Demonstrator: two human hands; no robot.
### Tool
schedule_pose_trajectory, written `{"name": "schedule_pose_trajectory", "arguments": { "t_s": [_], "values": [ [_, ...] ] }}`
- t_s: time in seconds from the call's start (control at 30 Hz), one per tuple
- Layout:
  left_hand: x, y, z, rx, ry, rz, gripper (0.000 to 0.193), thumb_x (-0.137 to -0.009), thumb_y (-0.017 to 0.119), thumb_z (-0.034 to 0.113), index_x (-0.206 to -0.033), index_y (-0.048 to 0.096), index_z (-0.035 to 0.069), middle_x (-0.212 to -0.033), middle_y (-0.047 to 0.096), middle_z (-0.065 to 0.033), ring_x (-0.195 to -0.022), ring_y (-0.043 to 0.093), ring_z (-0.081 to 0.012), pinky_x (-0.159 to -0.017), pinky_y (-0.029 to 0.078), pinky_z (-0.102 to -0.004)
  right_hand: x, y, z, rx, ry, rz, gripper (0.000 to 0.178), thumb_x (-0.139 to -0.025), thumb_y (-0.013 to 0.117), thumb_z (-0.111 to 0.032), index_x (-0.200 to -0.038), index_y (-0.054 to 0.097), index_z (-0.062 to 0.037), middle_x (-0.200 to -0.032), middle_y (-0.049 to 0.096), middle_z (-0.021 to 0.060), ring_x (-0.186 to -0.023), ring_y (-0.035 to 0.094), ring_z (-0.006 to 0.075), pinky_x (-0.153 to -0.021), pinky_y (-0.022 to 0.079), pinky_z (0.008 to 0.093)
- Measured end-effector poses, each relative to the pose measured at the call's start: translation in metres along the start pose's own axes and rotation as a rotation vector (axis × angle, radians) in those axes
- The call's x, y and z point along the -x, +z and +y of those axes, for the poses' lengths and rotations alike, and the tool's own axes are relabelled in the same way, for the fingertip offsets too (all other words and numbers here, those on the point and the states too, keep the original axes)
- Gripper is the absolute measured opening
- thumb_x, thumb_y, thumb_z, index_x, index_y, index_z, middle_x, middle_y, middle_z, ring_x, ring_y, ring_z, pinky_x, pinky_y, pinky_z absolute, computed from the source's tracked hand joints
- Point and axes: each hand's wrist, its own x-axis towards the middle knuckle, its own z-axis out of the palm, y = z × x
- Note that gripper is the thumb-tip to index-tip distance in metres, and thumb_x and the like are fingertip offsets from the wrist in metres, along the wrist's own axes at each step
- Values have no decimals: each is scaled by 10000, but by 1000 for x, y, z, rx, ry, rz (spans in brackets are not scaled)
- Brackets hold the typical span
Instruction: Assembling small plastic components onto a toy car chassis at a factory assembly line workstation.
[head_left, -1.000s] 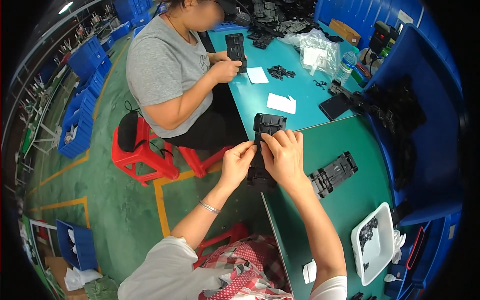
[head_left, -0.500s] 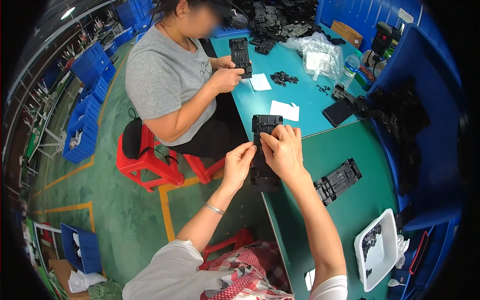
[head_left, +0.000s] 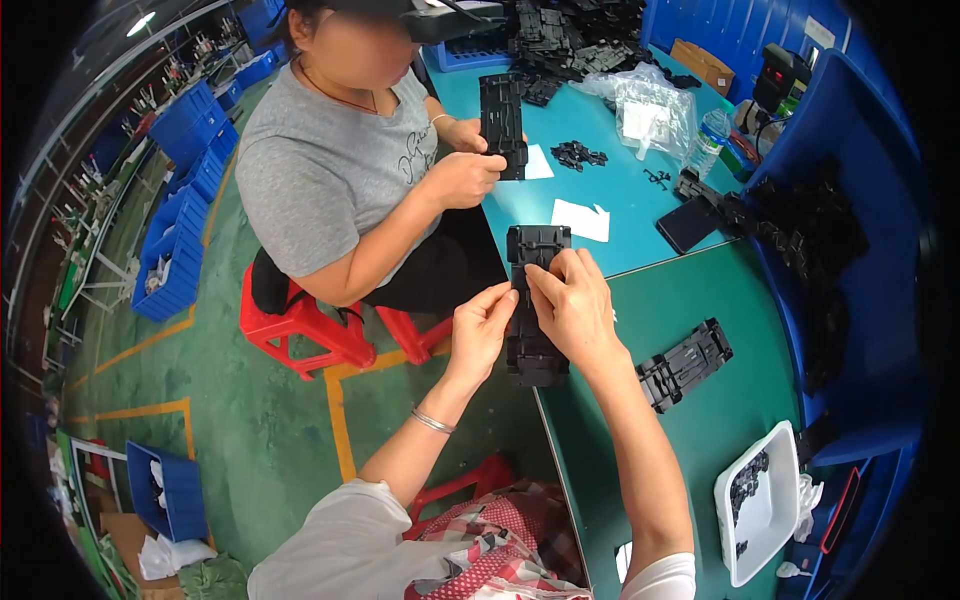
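A long black moulded plastic part is held upright in front of me, over the table's left edge. My left hand pinches its left side between thumb and fingertips. My right hand lies across its right side, closed on it, with the fingertips pressed to its face near the upper half. Whether a smaller piece sits under those fingertips is hidden. A second black plastic part of similar shape lies on the green table to the right of my right hand.
A white tray with small black pieces stands at the right. A large blue bin holds dark parts. Across the table a co-worker holds a similar black part. Farther back are a plastic bag, a bottle and small parts.
My hands keep the same grip on the black part. The view has shifted slightly. The co-worker has raised and turned their head, and leans a little differently.
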Motion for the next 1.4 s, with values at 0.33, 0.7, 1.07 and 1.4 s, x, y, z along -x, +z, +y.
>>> {"name": "schedule_pose_trajectory", "arguments": {
  "t_s": [0.33,0.7,1.07,1.4],
  "values": [
    [10,-1,7,-9,30,14,217,-929,609,85,-1105,654,-35,-748,533,88,-650,404,12,-543,330,-158,-1,-9,-9,27,-21,-35,254,-669,737,5,-918,717,-44,-712,482,54,-660,486,222,-534,434,339],
    [11,0,3,16,31,-1,212,-933,602,79,-1103,648,-39,-725,511,89,-626,383,15,-515,302,-156,-4,-14,-9,45,-49,-66,262,-661,738,-3,-917,717,-56,-717,478,51,-647,485,216,-510,428,329],
    [16,-1,0,18,40,22,201,-930,605,75,-1091,655,-34,-722,506,98,-618,371,18,-507,292,-160,-1,-17,-13,20,-26,-106,258,-655,723,-34,-910,693,-60,-758,465,59,-704,498,229,-556,453,332],
    [27,-2,9,35,51,23,195,-930,604,71,-1086,658,-32,-771,564,83,-666,428,17,-566,354,-151,1,-27,-23,4,-41,-85,229,-663,725,-29,-888,688,-54,-757,472,59,-695,500,226,-542,448,333]
  ]
}}
